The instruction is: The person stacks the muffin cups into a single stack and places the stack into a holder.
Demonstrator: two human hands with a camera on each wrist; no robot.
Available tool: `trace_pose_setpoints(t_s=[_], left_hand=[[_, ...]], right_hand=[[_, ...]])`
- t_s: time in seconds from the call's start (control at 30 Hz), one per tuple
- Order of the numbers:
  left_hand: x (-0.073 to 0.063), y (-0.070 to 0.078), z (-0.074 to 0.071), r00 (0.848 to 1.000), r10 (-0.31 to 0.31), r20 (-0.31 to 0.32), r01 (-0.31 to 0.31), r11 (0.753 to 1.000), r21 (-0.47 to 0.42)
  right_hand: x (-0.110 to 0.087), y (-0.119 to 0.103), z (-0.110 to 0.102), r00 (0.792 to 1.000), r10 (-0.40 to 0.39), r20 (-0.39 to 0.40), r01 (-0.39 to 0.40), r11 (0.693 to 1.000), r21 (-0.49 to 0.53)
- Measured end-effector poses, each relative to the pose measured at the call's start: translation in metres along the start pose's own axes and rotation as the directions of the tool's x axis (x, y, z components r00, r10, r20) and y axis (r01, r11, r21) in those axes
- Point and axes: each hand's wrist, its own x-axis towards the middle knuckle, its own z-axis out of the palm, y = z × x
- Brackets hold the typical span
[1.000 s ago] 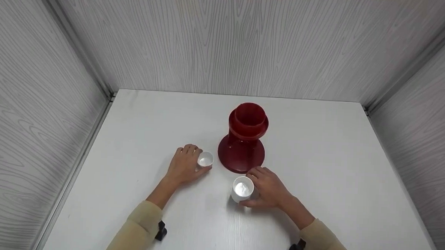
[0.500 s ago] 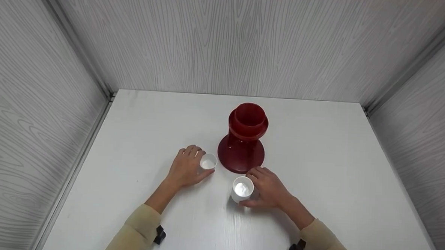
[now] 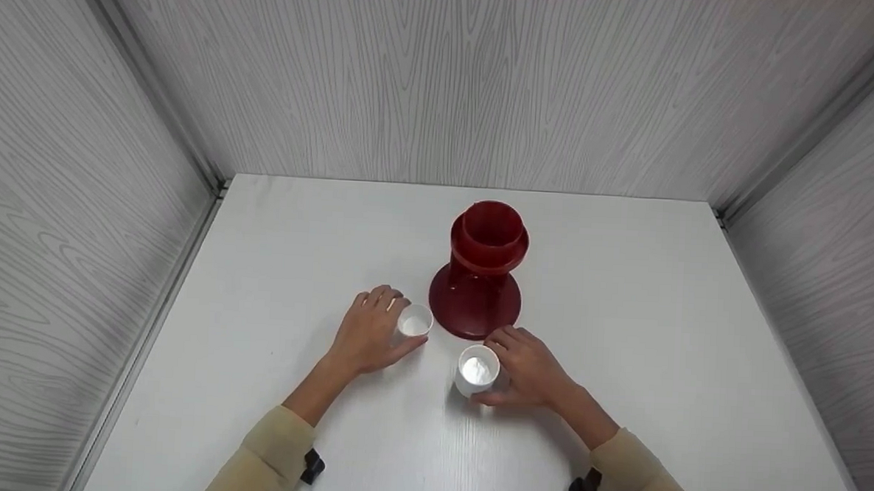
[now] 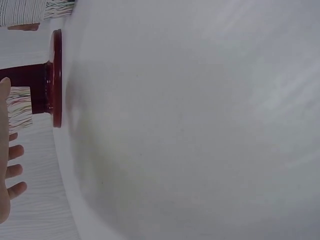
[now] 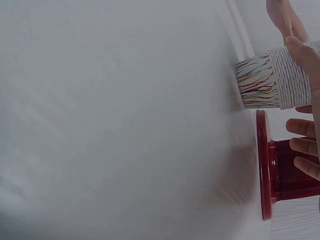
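Note:
In the head view my left hand (image 3: 369, 331) holds a white paper cup (image 3: 414, 320) between thumb and fingers, just left of the red stand's (image 3: 475, 306) round base. The left wrist view shows that cup's (image 4: 20, 107) colour-streaked side, raised above the table surface. My right hand (image 3: 524, 371) grips a nested stack of paper cups (image 3: 477, 367) in front of the stand, thumb on the near side. In the right wrist view the stack (image 5: 260, 82) has coloured streaks low down and several layered white rims. The stand carries a cup-shaped red top (image 3: 491, 233).
Under everything is a white tabletop (image 3: 626, 298). Grey wood-grain panels rise at the back (image 3: 444, 83), the left (image 3: 62, 222) and the right (image 3: 836, 219). Both forearms wear beige sleeves with a small black device at each wrist.
My left hand has carried its paper cup a little to the right and nearer to me; the cup looks larger now. The right hand and its stack stay put.

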Motion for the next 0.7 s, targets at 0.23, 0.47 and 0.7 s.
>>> trace_pose_setpoints(t_s=[0.23,0.47,0.7], left_hand=[[-0.001,0.009,-0.007,1.000,0.007,-0.009,-0.007,1.000,-0.027],[-0.002,0.018,-0.014,0.996,0.044,-0.075,-0.047,0.999,-0.028],[-0.002,0.027,-0.022,0.994,0.068,-0.087,-0.071,0.997,-0.028]], right_hand=[[0.001,-0.001,-0.002,1.000,-0.005,-0.011,0.005,1.000,0.005],[0.002,0.000,-0.001,1.000,-0.001,-0.010,0.001,1.000,0.010],[0.001,0.000,0.000,1.000,-0.005,-0.018,0.005,1.000,0.004]])
